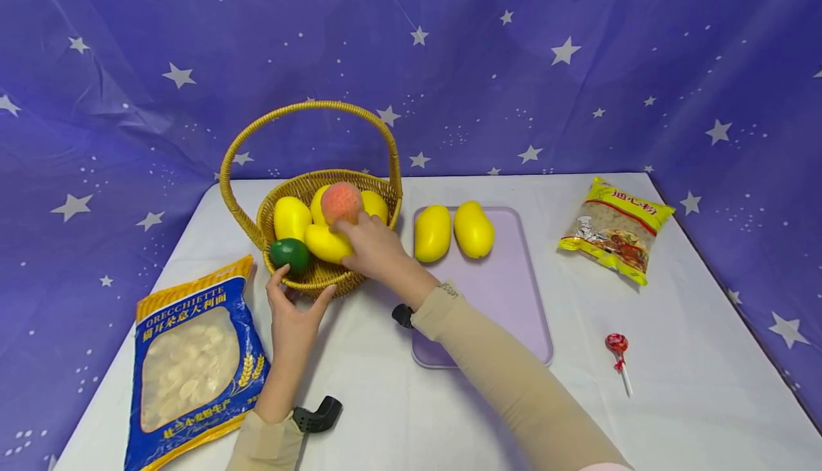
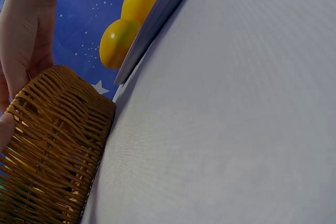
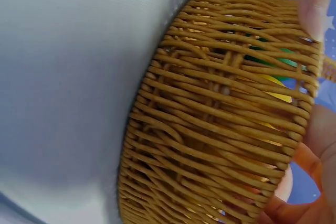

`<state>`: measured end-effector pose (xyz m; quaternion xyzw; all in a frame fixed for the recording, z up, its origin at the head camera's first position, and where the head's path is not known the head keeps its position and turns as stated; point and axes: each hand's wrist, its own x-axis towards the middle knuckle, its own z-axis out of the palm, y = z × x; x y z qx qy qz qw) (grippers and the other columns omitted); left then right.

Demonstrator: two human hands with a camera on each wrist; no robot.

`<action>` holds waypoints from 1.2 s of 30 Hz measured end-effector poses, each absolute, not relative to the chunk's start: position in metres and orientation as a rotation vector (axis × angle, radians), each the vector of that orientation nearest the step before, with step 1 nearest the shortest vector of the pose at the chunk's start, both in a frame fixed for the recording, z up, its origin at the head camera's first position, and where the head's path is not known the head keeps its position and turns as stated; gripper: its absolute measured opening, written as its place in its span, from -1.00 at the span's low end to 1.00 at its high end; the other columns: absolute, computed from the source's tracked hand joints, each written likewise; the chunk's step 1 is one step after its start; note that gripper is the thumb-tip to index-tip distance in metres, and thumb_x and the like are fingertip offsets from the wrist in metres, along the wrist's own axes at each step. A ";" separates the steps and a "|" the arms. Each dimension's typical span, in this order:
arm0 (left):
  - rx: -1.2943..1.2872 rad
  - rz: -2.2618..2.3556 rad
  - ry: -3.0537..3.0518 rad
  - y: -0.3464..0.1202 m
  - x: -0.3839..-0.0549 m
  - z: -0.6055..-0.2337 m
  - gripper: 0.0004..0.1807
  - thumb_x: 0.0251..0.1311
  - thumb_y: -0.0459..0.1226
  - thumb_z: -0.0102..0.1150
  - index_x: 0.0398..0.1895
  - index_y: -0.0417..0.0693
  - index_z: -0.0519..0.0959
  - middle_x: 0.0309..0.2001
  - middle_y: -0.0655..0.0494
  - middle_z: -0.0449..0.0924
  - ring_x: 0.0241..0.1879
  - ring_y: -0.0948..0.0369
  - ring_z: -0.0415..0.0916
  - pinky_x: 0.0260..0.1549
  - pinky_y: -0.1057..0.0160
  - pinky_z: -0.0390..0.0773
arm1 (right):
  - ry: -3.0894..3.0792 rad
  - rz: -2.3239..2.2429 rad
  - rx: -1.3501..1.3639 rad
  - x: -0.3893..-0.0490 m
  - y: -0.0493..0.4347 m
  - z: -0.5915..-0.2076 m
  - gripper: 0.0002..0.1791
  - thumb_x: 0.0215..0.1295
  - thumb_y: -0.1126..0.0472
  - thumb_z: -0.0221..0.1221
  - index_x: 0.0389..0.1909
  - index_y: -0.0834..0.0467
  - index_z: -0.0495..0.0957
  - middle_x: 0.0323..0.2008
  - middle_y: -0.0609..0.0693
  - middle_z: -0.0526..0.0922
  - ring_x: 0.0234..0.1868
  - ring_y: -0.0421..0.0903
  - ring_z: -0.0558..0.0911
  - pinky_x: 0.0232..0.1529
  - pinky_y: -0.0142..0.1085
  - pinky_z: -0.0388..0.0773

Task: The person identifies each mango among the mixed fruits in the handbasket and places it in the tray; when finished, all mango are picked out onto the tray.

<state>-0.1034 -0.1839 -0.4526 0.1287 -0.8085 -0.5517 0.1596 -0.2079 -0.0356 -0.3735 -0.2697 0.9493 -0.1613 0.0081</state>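
A wicker basket point(image 1: 327, 287) with a tall handle stands at the left of the table, holding several yellow mangoes point(image 1: 292, 218), a peach point(image 1: 342, 203) on top and a dark green fruit point(image 1: 289, 255). My left hand point(image 1: 295, 314) grips its near rim, with thumb and fingers spread along the wicker. From the right, my right hand point(image 1: 375, 246) reaches over the rim and holds a mango point(image 1: 326, 244) by its right end, just below the peach. In the right wrist view, the basket's weave point(image 3: 210, 114) partly hides the fruit and the right hand point(image 3: 310, 182).
Two more mangoes point(image 1: 432, 233) lie at the back of a lilac tray point(image 1: 488, 314), under the right forearm. A blue pasta bag point(image 1: 193, 371) lies left of the basket. On the right are a yellow pasta bag point(image 1: 615, 232) and a red lollipop point(image 1: 617, 345).
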 end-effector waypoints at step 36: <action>0.401 -1.577 -2.308 -0.183 -0.104 -0.454 -0.06 0.05 0.04 0.40 0.40 0.15 0.03 0.40 -0.09 0.00 0.29 -0.09 0.17 0.17 -0.14 0.21 | 2.905 -1.676 -0.514 -0.180 0.089 -0.311 -0.30 0.12 0.10 0.40 0.31 -0.12 0.40 0.01 0.04 0.48 -0.08 -0.03 0.57 -0.11 -0.22 0.58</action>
